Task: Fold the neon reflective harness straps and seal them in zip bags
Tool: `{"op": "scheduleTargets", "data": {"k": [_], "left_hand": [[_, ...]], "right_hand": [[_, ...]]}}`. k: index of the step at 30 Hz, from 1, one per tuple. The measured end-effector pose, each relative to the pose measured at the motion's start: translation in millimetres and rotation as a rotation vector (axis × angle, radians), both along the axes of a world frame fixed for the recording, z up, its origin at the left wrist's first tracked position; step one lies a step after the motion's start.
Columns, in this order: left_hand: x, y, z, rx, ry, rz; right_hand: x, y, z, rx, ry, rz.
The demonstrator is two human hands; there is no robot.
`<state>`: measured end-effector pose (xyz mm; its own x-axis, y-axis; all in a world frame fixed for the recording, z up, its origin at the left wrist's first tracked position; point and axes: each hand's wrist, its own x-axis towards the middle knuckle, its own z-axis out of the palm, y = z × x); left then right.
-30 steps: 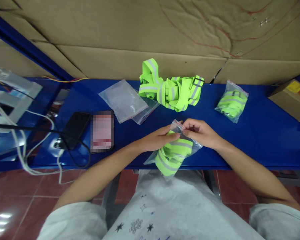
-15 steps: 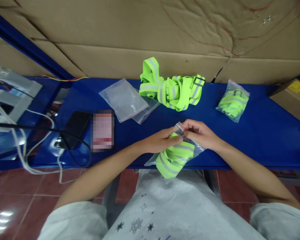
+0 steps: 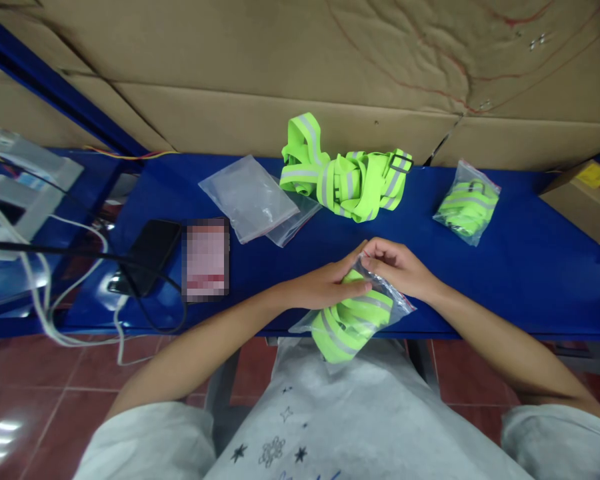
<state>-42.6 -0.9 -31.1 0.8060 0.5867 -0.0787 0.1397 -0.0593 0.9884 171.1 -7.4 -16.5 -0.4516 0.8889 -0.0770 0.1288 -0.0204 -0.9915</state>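
Glossy plastic bags (image 3: pixel 250 200) and cloth straps (image 3: pixel 367 193) are seen on the smooth, shiny table (image 3: pixel 530 280), with matt cardboard (image 3: pixel 230 53) behind it.

Brown cardboard panels (image 3: pixel 205 53) back a glossy blue table (image 3: pixel 520 287) above a red tiled floor (image 3: pixel 35 380) with bright reflections (image 3: pixel 0 440).
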Motion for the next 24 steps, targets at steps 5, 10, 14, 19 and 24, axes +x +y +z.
{"op": "scheduleTargets", "data": {"k": [5, 10, 14, 19, 24], "left_hand": [[3, -1, 1.3, -0.006, -0.017, 0.012], [2, 1, 11.3, -0.033, -0.093, -0.006], [-8, 3, 19.3, -0.182, -0.034, 0.074], [-17, 7, 24.4, -0.379, -0.075, 0.128], [-11, 14, 18.2, -0.367, -0.279, 0.49]], "right_hand": [[-1, -2, -2.0, 0.046, 0.018, -0.02], [2, -1, -0.9, 0.069, 0.002, -0.068], [6, 3, 4.2, 0.131, -0.023, -0.275], [9, 6, 3.4, 0.179, -0.034, -0.364], [17, 14, -0.3, 0.144, 0.049, -0.39]]}}
